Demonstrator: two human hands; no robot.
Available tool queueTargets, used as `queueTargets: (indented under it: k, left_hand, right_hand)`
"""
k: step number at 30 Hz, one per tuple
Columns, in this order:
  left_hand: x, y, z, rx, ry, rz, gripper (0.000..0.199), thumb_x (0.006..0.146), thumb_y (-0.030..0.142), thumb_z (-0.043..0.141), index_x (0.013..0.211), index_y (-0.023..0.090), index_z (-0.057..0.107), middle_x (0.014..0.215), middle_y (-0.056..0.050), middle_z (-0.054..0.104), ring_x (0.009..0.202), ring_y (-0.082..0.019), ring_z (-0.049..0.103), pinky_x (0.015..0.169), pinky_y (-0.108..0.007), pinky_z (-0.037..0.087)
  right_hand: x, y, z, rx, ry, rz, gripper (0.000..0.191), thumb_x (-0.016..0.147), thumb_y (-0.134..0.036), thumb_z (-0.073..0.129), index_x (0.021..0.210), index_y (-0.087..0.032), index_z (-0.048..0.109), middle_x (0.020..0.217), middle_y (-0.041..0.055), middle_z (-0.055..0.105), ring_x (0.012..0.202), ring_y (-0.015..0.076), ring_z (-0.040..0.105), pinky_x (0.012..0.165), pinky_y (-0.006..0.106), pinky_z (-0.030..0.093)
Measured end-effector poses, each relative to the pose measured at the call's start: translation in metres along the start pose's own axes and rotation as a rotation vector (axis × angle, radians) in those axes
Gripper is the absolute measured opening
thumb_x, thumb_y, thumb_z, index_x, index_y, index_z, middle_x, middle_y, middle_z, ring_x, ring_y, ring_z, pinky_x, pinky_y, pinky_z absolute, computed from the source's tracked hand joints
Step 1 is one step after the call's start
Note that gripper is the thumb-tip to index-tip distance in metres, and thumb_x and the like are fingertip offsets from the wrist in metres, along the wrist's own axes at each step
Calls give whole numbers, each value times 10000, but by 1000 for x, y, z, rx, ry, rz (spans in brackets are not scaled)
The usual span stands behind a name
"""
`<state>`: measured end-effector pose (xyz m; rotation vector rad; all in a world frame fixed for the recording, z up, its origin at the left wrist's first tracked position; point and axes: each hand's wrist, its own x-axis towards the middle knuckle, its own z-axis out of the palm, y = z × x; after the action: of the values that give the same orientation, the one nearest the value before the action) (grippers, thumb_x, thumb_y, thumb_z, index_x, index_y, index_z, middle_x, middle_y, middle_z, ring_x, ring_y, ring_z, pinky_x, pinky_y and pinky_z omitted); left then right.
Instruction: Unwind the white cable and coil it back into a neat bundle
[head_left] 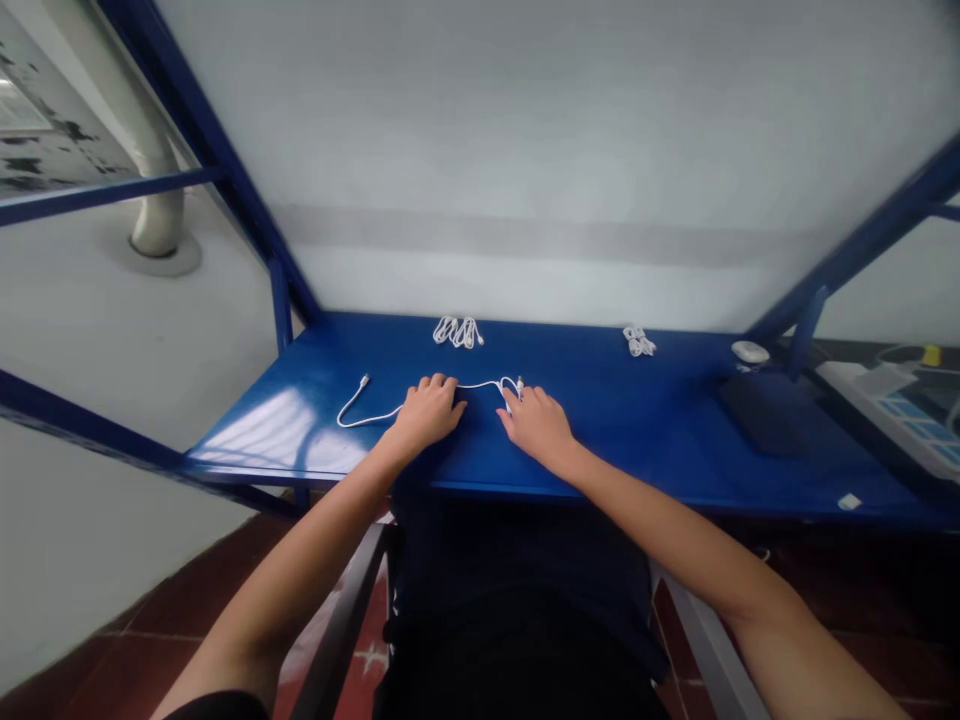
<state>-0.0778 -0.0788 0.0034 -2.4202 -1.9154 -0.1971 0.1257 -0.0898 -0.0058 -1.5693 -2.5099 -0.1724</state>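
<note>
A white cable (358, 410) lies stretched across the blue table (315, 440). Its left end curls out toward a small plug at the left. My left hand (427, 412) rests palm down on the middle of the cable, fingers curled over it. My right hand (536, 422) lies palm down at the cable's right end, fingertips touching the looped part near the plug. A bundled white cable (457, 332) sits at the back of the table, apart from both hands. A smaller white bundle (639, 343) lies at the back right.
A dark flat object (761, 412) lies on the table's right side, with a small white round thing (749, 351) behind it. A white scrap (849, 502) sits near the front right edge. Blue frame bars rise at both sides. A second bench with items stands at the right.
</note>
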Motion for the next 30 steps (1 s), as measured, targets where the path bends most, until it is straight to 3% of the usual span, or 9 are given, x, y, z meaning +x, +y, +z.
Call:
queueTargets:
  k: [7, 12, 16, 22, 30]
  left_hand:
    - [2, -4, -5, -292, -57, 167, 261, 870, 239, 554, 1108, 159, 626, 1058, -116, 680, 1007, -259, 625, 892, -371, 480]
    - [-13, 15, -5, -423, -70, 422, 267, 869, 180, 545, 1124, 198, 622, 1114, -82, 678, 1083, -231, 604, 940, -356, 474]
    - [-20, 26, -3, -431, -72, 562, 362, 896, 269, 550, 1250, 193, 555, 1245, -112, 621, 1202, -252, 531, 996, -400, 438]
    - [-14, 35, 0, -392, -108, 538, 510, 863, 341, 614, 1332, 185, 490, 1269, -133, 604, 1189, -280, 544, 991, -423, 422]
    - [-9, 50, 5, -360, -38, 481, 207, 858, 303, 629, 1044, 220, 663, 1072, -64, 700, 1046, -250, 615, 916, -399, 453]
  right_hand:
    - [6, 10, 6, 16, 21, 9, 421, 996, -256, 307, 1270, -142, 606, 1023, 198, 641, 986, 279, 552, 819, 354, 450]
    - [11, 20, 6, 41, -9, 20, 360, 981, -212, 355, 1119, -161, 683, 984, 173, 628, 964, 264, 538, 808, 336, 435]
    - [14, 29, 7, 62, -21, -17, 333, 970, -186, 385, 1084, -164, 697, 997, 152, 618, 951, 252, 533, 806, 330, 426]
    - [18, 35, 5, 146, -36, -92, 304, 966, -190, 421, 1072, -166, 705, 994, 122, 628, 947, 219, 536, 846, 307, 412]
    - [16, 33, -2, 276, -50, -216, 278, 958, -247, 474, 1087, -144, 698, 1044, 120, 656, 969, 207, 547, 908, 329, 412]
